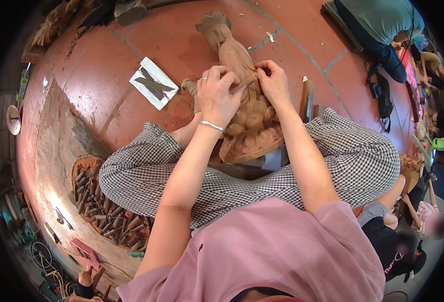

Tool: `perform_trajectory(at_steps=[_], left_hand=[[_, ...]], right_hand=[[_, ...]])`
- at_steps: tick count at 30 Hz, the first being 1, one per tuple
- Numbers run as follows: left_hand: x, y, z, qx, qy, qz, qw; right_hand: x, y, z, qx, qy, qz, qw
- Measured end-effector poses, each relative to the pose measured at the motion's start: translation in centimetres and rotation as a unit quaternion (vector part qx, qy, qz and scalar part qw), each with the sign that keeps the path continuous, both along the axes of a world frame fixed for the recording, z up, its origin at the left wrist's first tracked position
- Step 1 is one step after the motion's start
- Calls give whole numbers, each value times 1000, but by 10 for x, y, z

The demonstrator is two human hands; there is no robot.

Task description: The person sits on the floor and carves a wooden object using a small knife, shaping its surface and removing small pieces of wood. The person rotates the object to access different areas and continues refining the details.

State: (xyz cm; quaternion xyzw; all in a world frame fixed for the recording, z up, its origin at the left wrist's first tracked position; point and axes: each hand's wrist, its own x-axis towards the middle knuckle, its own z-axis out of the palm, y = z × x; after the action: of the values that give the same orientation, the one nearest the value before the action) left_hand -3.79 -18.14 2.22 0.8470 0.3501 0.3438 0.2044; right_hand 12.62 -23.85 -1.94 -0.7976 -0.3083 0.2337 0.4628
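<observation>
A carved wooden figure (236,58) lies between my crossed legs, its narrow end pointing away from me and its broad base with rounded carvings close to my lap. Over its middle, my left hand (218,95) grips a small brown strip (243,84), whose material I cannot make out. The strip slants toward my right hand (275,84), which rests against the figure's right side. There the thumb and forefinger are pinched together; what lies between them is too small to tell. Left of the figure, a white sheet (157,103) on the floor bears dark flat pieces (154,86).
At the left lies a big hollowed log (55,146) with many carving tools (113,216) in its hollow. A grey block (275,158) shows under the figure's base. A black camera with a strap (378,90) is on the red tiles (181,30); other people sit at right.
</observation>
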Motion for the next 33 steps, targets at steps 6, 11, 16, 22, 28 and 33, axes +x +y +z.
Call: perform_trajectory(at_steps=[6, 11, 16, 22, 28, 33], left_hand=[[-21, -1, -13, -31, -4, -9, 999], [-7, -5, -11, -30, -41, 35, 998], [-6, -5, -27, -142, -93, 23, 985], [-11, 6, -22, -113, -84, -13, 990], [11, 8, -26, -50, -112, 15, 992], [-28, 12, -26, -170, -47, -49, 983]], right_hand=[[-4, -1, 3, -4, -38, 8, 999], [1, 2, 2, -22, -61, 8, 998], [-1, -1, -3, -7, -12, -6, 1000], [-4, 1, 1, -52, -57, 7, 997], [-1, 4, 2, -42, -87, 17, 995], [-2, 1, -4, -37, -56, 11, 998]])
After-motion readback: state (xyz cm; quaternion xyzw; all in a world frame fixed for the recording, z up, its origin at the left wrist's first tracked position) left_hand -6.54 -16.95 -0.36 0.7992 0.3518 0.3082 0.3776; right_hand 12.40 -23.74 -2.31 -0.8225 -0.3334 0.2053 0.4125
